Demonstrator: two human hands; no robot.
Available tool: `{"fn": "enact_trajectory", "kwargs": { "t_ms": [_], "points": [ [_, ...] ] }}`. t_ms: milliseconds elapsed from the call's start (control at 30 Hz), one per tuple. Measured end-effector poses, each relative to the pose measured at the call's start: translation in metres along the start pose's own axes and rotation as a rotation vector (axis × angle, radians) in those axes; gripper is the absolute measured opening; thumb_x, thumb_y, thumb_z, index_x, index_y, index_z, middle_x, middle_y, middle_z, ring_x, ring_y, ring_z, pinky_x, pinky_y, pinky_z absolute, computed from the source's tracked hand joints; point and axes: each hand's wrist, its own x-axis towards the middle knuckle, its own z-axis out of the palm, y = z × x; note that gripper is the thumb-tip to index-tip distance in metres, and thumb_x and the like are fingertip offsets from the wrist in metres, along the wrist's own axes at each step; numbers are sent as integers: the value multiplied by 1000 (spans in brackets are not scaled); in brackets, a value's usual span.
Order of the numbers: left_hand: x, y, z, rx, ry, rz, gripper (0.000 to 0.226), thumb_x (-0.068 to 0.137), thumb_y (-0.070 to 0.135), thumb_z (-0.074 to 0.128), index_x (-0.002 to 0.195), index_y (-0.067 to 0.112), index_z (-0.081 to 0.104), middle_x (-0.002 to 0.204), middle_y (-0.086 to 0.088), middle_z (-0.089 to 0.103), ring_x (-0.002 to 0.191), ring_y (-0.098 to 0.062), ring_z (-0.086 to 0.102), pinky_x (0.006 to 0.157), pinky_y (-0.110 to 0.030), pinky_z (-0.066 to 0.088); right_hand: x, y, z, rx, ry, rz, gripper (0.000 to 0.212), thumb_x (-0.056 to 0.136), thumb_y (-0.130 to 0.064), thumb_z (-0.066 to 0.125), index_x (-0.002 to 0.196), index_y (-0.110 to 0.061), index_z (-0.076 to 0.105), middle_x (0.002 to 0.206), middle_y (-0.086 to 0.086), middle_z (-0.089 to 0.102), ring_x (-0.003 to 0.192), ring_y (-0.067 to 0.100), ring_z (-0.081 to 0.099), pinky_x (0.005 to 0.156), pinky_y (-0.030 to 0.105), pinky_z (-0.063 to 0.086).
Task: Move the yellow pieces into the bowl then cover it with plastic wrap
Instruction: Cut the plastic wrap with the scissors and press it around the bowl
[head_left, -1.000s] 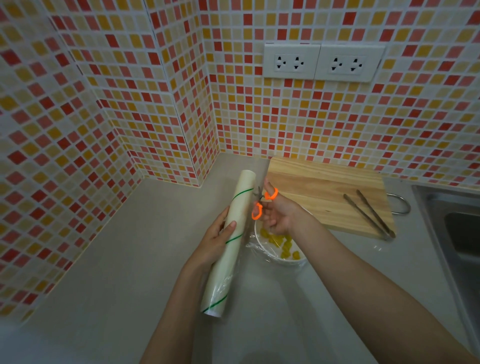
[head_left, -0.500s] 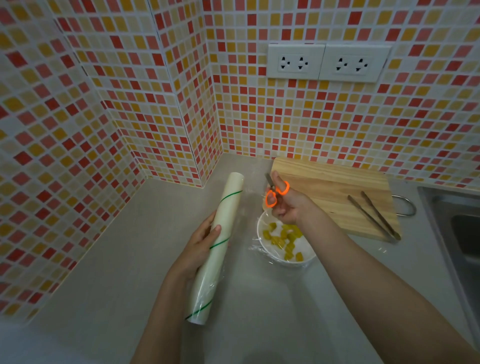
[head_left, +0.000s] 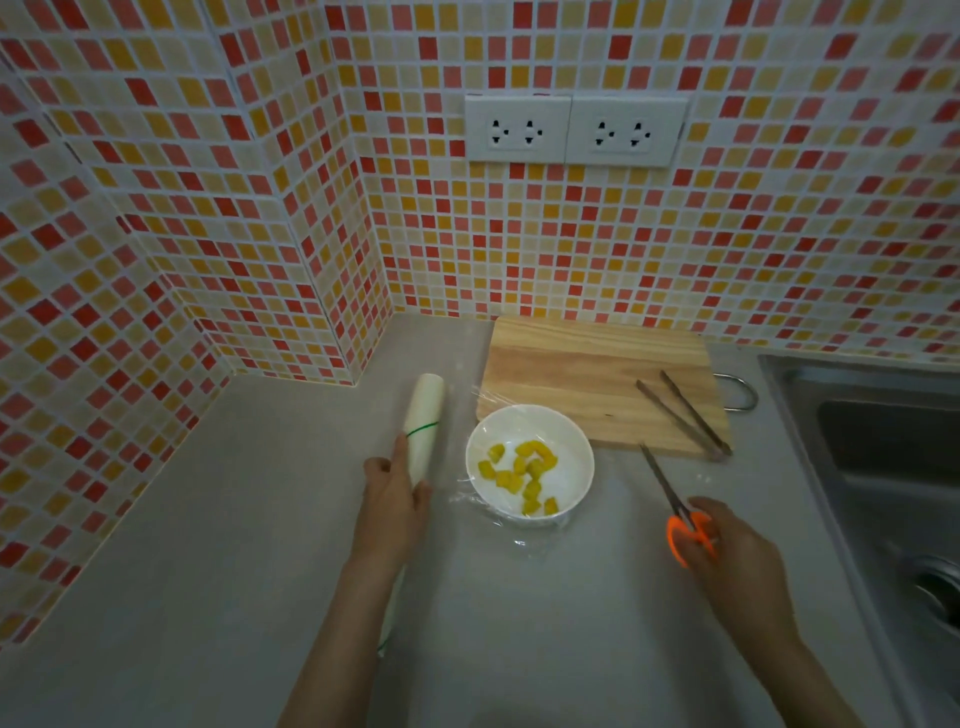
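A white bowl (head_left: 574, 452) sits on the grey counter with several yellow pieces (head_left: 524, 475) inside. A loose sheet of clear plastic wrap (head_left: 470, 493) lies over and around the bowl, crinkled at its edges. Left of the bowl, my left hand (head_left: 395, 493) grips the plastic wrap roll (head_left: 423, 421), which has a green stripe and lies along the counter. To the right of the bowl, my right hand (head_left: 727, 540) holds orange-handled scissors (head_left: 675, 509) low over the counter, blades closed and pointing away from me.
A wooden cutting board (head_left: 582, 379) lies behind the bowl with metal tongs (head_left: 683, 413) on its right part. A steel sink (head_left: 883, 457) borders the counter on the right. Tiled walls form a corner at the back left.
My right hand has carried the scissors from above the bowl down to the counter on its right. The wrap sheet is now separate from the roll, which has lowered to the counter.
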Motion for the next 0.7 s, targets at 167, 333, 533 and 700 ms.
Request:
{"fn": "enact_trajectory", "kwargs": {
  "t_ms": [167, 333, 533, 700],
  "points": [
    [-5, 9, 4, 237, -20, -25, 67, 93, 19, 46, 149, 17, 9, 128, -19, 31, 115, -36, 34, 93, -46, 40, -19, 15, 8, -164, 7, -38, 17, 82, -21, 65, 96, -15, 59, 92, 15, 66, 80, 37, 64, 62, 38, 45],
    [-5, 13, 4, 349, -26, -62, 67, 94, 25, 44, 150, 19, 8, 132, -17, 32, 119, -35, 34, 95, -47, 37, -16, 11, 9, -477, -50, -116, 16, 89, -27, 52, 99, -16, 53, 92, 8, 62, 89, 30, 62, 60, 35, 47],
    [-4, 27, 3, 350, 154, 11, 55, 94, 29, 41, 145, 9, 29, 144, -20, 37, 132, -34, 33, 108, -44, 25, -16, 1, 9, -721, -115, -189, 9, 83, -14, 61, 91, -13, 58, 80, 7, 64, 74, 28, 65, 49, 33, 48],
    [-1, 46, 8, 57, 248, 214, 50, 96, 23, 42, 140, 1, 37, 144, -20, 41, 134, -32, 36, 112, -39, 25, -16, 0, 7, -766, -64, -282, 28, 54, 0, 81, 67, -6, 57, 55, 11, 56, 47, 32, 58, 30, 30, 40]
  ]
}}
